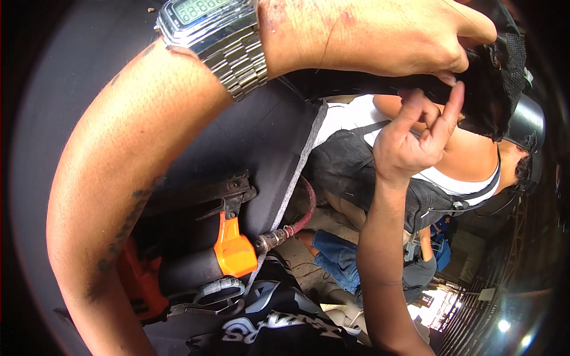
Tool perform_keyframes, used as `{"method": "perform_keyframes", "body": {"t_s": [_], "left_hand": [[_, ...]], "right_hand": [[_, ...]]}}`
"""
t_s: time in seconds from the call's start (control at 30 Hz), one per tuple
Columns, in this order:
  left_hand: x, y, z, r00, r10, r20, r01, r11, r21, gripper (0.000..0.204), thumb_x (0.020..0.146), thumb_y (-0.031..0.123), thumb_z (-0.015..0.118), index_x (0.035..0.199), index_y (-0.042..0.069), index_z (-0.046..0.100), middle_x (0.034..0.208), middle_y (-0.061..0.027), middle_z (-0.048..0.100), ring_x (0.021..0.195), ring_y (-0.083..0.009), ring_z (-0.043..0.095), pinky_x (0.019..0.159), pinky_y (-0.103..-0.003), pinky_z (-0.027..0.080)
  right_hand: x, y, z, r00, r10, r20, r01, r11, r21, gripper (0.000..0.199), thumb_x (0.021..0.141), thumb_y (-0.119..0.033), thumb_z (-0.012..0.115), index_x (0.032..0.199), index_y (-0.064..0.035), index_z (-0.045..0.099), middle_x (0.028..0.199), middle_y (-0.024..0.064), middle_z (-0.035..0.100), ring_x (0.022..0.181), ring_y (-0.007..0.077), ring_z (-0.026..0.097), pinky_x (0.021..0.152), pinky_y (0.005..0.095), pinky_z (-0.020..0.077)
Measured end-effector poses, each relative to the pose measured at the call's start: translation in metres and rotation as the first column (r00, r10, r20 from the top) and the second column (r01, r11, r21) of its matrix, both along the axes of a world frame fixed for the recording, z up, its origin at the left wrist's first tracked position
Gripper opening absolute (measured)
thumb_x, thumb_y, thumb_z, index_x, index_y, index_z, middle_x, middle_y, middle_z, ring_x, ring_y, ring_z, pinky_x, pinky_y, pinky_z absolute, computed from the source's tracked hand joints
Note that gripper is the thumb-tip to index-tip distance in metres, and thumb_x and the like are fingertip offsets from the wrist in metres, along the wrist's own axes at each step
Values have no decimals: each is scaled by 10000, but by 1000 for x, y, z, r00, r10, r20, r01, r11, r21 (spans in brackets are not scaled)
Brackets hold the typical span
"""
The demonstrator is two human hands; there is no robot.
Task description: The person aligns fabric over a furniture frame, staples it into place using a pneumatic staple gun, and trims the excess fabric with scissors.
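My left hand (415, 38) reaches across from the left, a silver digital watch on its wrist. Its fingers are closed on black fabric (493, 77) at the upper right, which has a ragged, folded edge and a mesh-like patch. My right hand (415, 139) comes up from below, just under the left. Its fingers are mostly curled, and the raised index fingertip meets the left hand's fingertips. Whatever lies between its fingers is too small to make out. Below my left forearm, an orange and black air stapler (234, 246) lies on a black covered surface (237, 139).
A red air hose (310, 204) joins the stapler through a metal coupling (273, 238). Near my dark shirt lies a grey looped handle (219, 289). Close on the right is a person in a white top with a black bag (344, 163); another in blue shorts (337, 255) is farther off.
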State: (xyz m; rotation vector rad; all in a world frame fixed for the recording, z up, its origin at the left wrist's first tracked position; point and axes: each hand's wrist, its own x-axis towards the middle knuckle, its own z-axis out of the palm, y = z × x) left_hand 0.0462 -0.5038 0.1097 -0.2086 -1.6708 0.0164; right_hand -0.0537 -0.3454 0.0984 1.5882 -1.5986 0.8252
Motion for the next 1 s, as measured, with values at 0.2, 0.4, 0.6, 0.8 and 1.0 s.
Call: {"method": "perform_keyframes", "body": {"t_s": [0.2,0.4,0.6,0.8,1.0], "left_hand": [[6,6,1,1000,-1,-7,1,1000,-6,113,703,176,670,745,71,673,893,-63,572,908,-228,467,768,-354,377],[-22,1,-8,1000,-6,-3,6,1000,30,115,704,177,673,747,70,673,895,-64,573,910,-228,468,769,-356,376],[-20,1,-23,1000,17,-17,-16,997,77,117,706,178,676,749,69,674,897,-64,573,912,-228,469,771,-359,375],[-60,-4,-13,996,87,7,-87,987,132,120,707,179,679,751,68,674,899,-64,574,914,-227,469,772,-361,374],[-79,-18,-11,992,92,-88,-74,979,190,122,708,181,682,753,67,674,900,-65,575,916,-227,470,773,-363,374]], "right_hand": [[-14,-8,0,997,-72,32,75,992,-101,409,859,-10,589,1244,72,477,664,51,603,524,99,533,550,180,438],[5,-3,-18,982,145,124,-114,967,-228,511,855,44,509,1327,104,320,718,85,565,583,146,523,646,232,445],[94,74,-16,806,309,505,-552,701,452,273,715,-160,698,971,-123,608,847,22,577,779,195,540,631,345,428],[114,97,-3,801,309,513,-587,577,568,340,747,-273,700,992,-52,618,922,51,567,821,215,534,693,312,439],[53,37,39,927,-247,284,92,880,466,561,946,-66,444,1429,18,171,800,51,603,634,37,414,642,160,360]]}}
